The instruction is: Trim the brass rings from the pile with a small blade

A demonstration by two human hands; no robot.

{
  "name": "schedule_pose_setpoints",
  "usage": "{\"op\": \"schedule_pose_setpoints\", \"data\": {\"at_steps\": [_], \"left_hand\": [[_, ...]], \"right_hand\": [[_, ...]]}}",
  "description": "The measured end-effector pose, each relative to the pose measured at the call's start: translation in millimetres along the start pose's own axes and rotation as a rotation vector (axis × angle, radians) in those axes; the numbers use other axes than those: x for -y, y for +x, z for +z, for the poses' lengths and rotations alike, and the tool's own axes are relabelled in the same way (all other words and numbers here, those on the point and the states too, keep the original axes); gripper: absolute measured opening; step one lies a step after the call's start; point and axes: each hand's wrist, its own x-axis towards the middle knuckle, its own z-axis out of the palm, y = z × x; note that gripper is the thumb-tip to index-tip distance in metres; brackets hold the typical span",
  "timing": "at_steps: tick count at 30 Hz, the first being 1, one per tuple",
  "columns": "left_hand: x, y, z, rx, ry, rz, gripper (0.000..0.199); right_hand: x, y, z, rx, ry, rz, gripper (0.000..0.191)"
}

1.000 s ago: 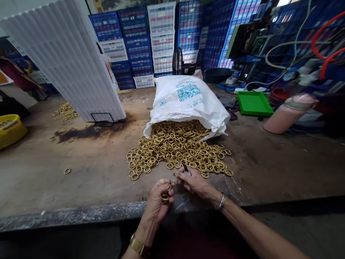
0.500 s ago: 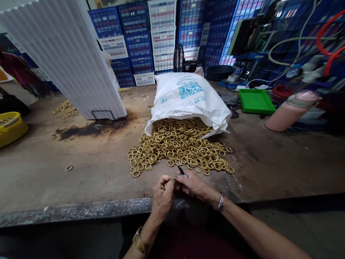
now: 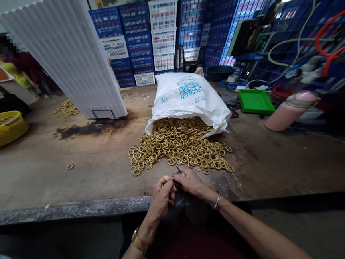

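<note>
My left hand [image 3: 161, 195] is closed around brass-coloured rings, mostly hidden by the fingers. My right hand [image 3: 192, 184] is closed on a small knife [image 3: 179, 170], its dark pointed tip sticking up past the fingers. Both hands meet at the fingertips above the table's front edge. Just beyond them a heap of brass-coloured rings [image 3: 176, 145] spills from the mouth of a white woven sack [image 3: 175, 97] lying on its side. One single ring [image 3: 70, 166] lies apart on the left.
On the wooden table [image 3: 97, 172], a white corrugated panel [image 3: 63, 54] stands in a wire holder. A yellow basin [image 3: 6, 132] of rings sits far left. To the right are a green tray [image 3: 256, 101] and a pink bottle [image 3: 290, 111]. Stacked crates [image 3: 164, 37] rise behind; people stand back left.
My left hand has turned slightly, and its rings now show lower, beneath the fingers. The right hand with the knife has shifted a little left. Another person in yellow appears at the back left.
</note>
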Motion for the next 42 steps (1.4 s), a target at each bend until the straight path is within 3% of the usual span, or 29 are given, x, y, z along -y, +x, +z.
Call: {"op": "schedule_pose_setpoints", "data": {"at_steps": [10,15,20,31,34,37,40,42], "left_hand": [[8.0,0.1,0.0,-0.012,0.024,0.082,0.028],[8.2,0.7,0.9,-0.059,0.067,0.114,0.030],[2.5,0.0,0.6,-0.084,0.183,0.141,0.030],[2.9,-5.3,-0.1,-0.124,0.365,0.312,0.027],[-0.2,-18.4,4.5,-0.055,0.315,0.215,0.027],[-3.8,-37.2,3.2,0.106,0.262,0.039,0.025],[2.5,-53.7,-13.2,0.212,0.238,-0.180,0.023],[13.7,-61.8,-29.6,0.200,0.249,-0.304,0.020]], "right_hand": [[4.5,-3.1,-1.7,-0.001,0.069,0.042,0.015],[-4.8,-4.4,-4.8,-0.109,-0.229,-0.139,0.014],[-9.0,-12.9,-4.5,0.008,-0.510,-0.367,0.011],[-7.8,-10.2,-7.5,0.086,-0.731,-0.305,0.014],[-5.4,-5.2,-12.0,0.026,-0.862,-0.212,0.018],[-4.0,-0.6,-15.6,-0.029,-0.928,-0.153,0.023],[-5.2,2.6,-17.5,-0.061,-0.901,-0.188,0.026],[-6.4,4.2,-18.0,-0.091,-0.899,-0.190,0.025]]}}
